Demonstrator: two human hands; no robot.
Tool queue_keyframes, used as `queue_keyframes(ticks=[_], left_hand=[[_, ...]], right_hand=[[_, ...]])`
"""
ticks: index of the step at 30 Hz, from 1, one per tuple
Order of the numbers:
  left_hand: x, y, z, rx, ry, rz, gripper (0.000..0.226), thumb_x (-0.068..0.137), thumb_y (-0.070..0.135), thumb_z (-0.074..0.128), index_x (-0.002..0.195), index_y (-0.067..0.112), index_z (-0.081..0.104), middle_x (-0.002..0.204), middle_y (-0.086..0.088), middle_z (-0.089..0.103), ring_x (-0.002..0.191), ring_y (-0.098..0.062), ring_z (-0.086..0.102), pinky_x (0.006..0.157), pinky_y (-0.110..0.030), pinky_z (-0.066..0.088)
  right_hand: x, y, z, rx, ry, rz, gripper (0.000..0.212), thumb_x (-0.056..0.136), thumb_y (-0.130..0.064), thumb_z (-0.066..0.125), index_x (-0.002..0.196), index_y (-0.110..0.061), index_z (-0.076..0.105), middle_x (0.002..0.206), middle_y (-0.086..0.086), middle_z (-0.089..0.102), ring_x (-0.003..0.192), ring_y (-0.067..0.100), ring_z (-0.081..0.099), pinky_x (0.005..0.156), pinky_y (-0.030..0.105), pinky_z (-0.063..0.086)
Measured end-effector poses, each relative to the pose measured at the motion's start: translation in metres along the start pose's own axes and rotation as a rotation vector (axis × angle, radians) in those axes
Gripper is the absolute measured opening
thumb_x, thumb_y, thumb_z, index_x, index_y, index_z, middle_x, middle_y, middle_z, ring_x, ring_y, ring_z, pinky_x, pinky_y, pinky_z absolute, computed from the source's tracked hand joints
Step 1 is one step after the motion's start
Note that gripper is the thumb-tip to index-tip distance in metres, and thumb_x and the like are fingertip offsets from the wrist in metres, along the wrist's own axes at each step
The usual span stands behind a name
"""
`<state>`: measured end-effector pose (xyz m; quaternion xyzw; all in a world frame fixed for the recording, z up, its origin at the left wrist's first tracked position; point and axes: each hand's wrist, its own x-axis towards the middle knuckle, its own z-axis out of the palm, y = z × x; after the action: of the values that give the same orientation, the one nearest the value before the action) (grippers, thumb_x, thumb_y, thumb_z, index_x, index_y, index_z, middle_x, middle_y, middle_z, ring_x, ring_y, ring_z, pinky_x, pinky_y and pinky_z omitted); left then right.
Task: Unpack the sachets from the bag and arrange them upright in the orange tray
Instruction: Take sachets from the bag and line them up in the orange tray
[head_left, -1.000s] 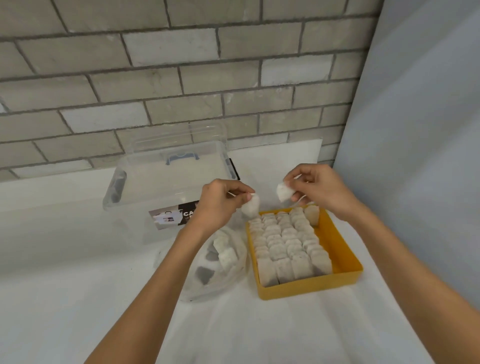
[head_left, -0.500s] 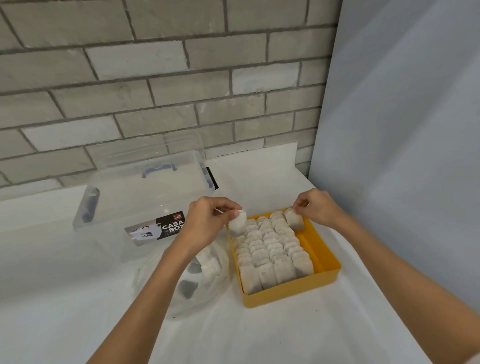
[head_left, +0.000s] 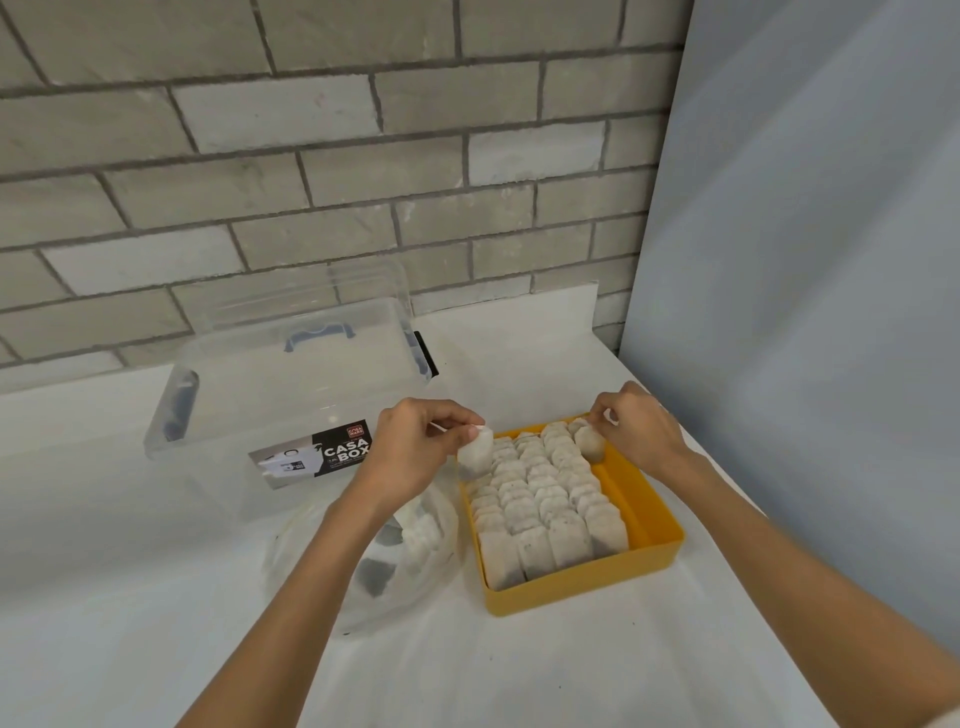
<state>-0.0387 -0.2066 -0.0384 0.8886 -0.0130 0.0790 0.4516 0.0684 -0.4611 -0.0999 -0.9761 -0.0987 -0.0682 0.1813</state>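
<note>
On the counter (head_left: 156, 649), the clear bag (head_left: 415, 582) holds a few more beside the orange tray (head_left: 657, 538), nearly full of upright rows. The left hand (head_left: 415, 452) pinches one sachet (head_left: 475, 452) by its top; the right hand (head_left: 634, 426) fingers pinch a second sachet (head_left: 589, 441) at the far row. Both look light, soft, crushable: the top seam seems safest.

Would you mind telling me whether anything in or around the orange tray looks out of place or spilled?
Nothing stands out. The sachets in the tray stand in tidy rows, none spilled; the rest lie loose in the bag beside it, and the left hand and right hand each hold one.
</note>
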Motion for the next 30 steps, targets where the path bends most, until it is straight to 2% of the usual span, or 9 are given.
queue_keyframes(ticks=[4, 8, 13, 16, 19, 23, 27, 30], left_hand=[[0.001, -0.001, 0.003, 0.028, -0.018, 0.014, 0.01, 0.084, 0.019, 0.071, 0.088, 0.028, 0.076, 0.079, 0.008, 0.071, 0.066, -0.002, 0.06, 0.061, -0.011, 0.046], [0.006, 0.003, 0.012, 0.017, -0.045, 0.025, 0.01, 0.085, 0.018, 0.071, 0.088, 0.025, 0.076, 0.079, 0.001, 0.071, 0.065, -0.007, 0.061, 0.06, -0.011, 0.047], [0.025, 0.027, 0.038, 0.017, -0.121, 0.087, 0.006, 0.085, 0.012, 0.071, 0.088, 0.015, 0.075, 0.063, 0.005, 0.066, 0.055, 0.002, 0.059, 0.061, -0.012, 0.049], [0.045, 0.043, 0.061, 0.031, -0.169, 0.125, 0.007, 0.085, 0.009, 0.069, 0.089, 0.009, 0.075, 0.068, -0.002, 0.069, 0.062, -0.008, 0.064, 0.07, -0.02, 0.056], [0.064, 0.05, 0.088, 0.074, -0.228, 0.085, 0.006, 0.085, 0.007, 0.068, 0.089, 0.008, 0.073, 0.074, -0.009, 0.07, 0.07, -0.019, 0.069, 0.079, -0.033, 0.058], [0.079, 0.047, 0.12, 0.184, -0.328, 0.022, 0.003, 0.086, 0.008, 0.068, 0.087, 0.008, 0.071, 0.066, -0.004, 0.064, 0.064, -0.019, 0.066, 0.082, -0.035, 0.057], [0.086, 0.045, 0.139, 0.266, -0.331, 0.005, 0.01, 0.087, 0.004, 0.064, 0.08, 0.009, 0.067, 0.08, -0.009, 0.064, 0.075, -0.026, 0.068, 0.08, -0.038, 0.058], [0.091, 0.04, 0.147, 0.356, -0.282, -0.002, 0.011, 0.089, 0.003, 0.058, 0.087, 0.006, 0.068, 0.098, -0.014, 0.065, 0.082, -0.03, 0.067, 0.082, -0.039, 0.056]], right_hand=[[-0.001, -0.002, 0.002, 0.008, 0.045, 0.016, 0.01, 0.093, -0.023, 0.057, 0.098, -0.02, 0.065, 0.11, 0.008, 0.056, 0.086, 0.023, 0.058, 0.071, 0.035, 0.055], [-0.001, -0.004, -0.001, 0.037, 0.044, 0.031, 0.009, 0.092, -0.023, 0.061, 0.099, -0.018, 0.059, 0.105, 0.007, 0.055, 0.082, 0.021, 0.056, 0.064, 0.03, 0.05], [-0.005, 0.001, -0.013, 0.142, 0.049, 0.031, 0.014, 0.088, -0.02, 0.065, 0.1, -0.016, 0.059, 0.098, 0.004, 0.053, 0.08, 0.019, 0.052, 0.063, 0.029, 0.045], [-0.007, 0.006, -0.025, 0.221, 0.091, 0.038, 0.013, 0.087, -0.015, 0.066, 0.1, -0.014, 0.06, 0.095, 0.004, 0.055, 0.08, 0.019, 0.052, 0.066, 0.029, 0.043], [-0.01, 0.013, -0.034, 0.249, 0.119, 0.047, 0.012, 0.086, -0.015, 0.067, 0.097, -0.015, 0.061, 0.093, 0.004, 0.057, 0.078, 0.019, 0.053, 0.067, 0.027, 0.042], [-0.015, 0.022, -0.037, 0.254, 0.082, 0.061, 0.013, 0.085, -0.016, 0.068, 0.095, -0.02, 0.06, 0.093, 0.003, 0.057, 0.079, 0.018, 0.054, 0.067, 0.027, 0.043], [-0.02, 0.029, -0.037, 0.274, 0.089, 0.092, 0.011, 0.086, -0.015, 0.066, 0.092, -0.022, 0.059, 0.093, 0.003, 0.058, 0.08, 0.018, 0.054, 0.067, 0.026, 0.041], [-0.022, 0.032, -0.039, 0.274, 0.093, 0.101, 0.01, 0.087, -0.014, 0.065, 0.093, -0.02, 0.059, 0.093, 0.003, 0.058, 0.08, 0.017, 0.053, 0.062, 0.022, 0.038]])
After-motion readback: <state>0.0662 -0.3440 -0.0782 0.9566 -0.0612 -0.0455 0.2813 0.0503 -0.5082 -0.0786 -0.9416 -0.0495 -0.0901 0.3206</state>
